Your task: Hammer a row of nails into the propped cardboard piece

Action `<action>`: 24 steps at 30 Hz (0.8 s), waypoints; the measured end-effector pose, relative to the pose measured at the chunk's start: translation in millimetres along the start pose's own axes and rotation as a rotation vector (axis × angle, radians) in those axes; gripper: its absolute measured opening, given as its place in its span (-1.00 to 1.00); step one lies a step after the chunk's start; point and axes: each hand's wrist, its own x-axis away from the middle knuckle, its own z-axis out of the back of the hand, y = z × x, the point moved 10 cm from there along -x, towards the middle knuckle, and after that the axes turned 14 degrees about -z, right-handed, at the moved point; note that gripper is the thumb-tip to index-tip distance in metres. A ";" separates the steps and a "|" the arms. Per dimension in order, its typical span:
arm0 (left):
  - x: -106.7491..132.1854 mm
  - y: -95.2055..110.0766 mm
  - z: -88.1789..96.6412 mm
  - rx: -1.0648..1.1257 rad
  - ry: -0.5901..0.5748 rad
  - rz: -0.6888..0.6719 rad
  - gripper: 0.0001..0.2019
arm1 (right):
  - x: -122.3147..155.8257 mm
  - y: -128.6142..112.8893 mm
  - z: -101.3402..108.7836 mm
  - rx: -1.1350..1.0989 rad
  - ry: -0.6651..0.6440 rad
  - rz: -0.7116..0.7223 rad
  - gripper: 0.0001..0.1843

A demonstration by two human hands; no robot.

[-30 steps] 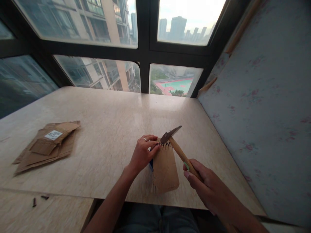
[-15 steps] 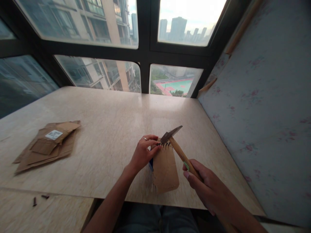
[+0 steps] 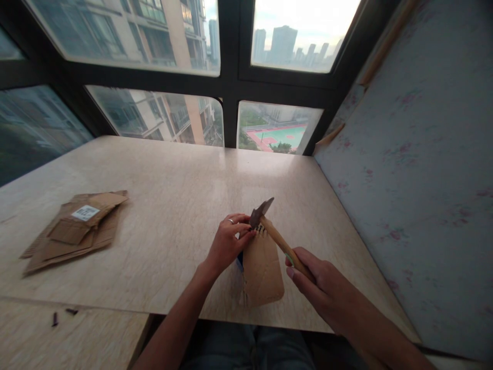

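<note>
Person's R hand (image 3: 318,277) is clamped round the wooden handle of a hammer (image 3: 283,243), head tilted over the far end of a brown board (image 3: 264,275), right by the L hand (image 3: 227,239). L thumb & fingertips meet at the board's far L corner; can't tell what's btwn them, hammer head's too close. Short row of dark screws (image 3: 261,229) stands in that end. Board's on the tabletop (image 3: 173,195), near edge, w/ sth blue (image 3: 240,259) under its L side. Flat cardboard (image 3: 69,231) well off to L, plus 2 loose screws (image 3: 54,319) nearer.
</note>
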 end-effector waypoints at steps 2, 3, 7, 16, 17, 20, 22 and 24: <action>-0.2 1.7 -0.6 0.000 -0.004 -0.017 -0.92 | -1.7 1.5 -1.5 0.031 0.002 -0.009 -0.80; 0.0 1.7 -0.4 0.000 0.000 -0.018 -0.93 | -1.8 1.7 -1.4 0.032 0.004 -0.011 -0.79; 2.0 -1.7 0.7 -0.002 0.022 0.009 -0.93 | 1.9 -3.0 3.6 -0.024 0.016 0.007 -0.79; 2.0 -2.1 -1.1 0.021 -0.005 0.035 -0.93 | 6.8 -3.9 1.6 -0.046 -0.001 0.000 -0.79; 2.5 -1.9 -1.1 0.023 -0.007 0.032 -0.95 | 6.8 -2.0 0.7 -0.048 -0.001 -0.003 -0.78; 5.4 -2.6 2.3 0.021 -0.007 0.027 -0.86 | 8.2 4.2 1.4 -0.069 0.009 -0.013 -0.76; 8.9 -2.6 8.8 0.014 -0.001 0.022 -0.78 | 10.7 7.9 4.5 -0.097 0.024 -0.011 -0.73; 15.1 -1.7 20.2 -0.004 0.011 0.019 -0.74 | 14.8 12.0 8.1 -0.154 0.045 -0.010 -0.71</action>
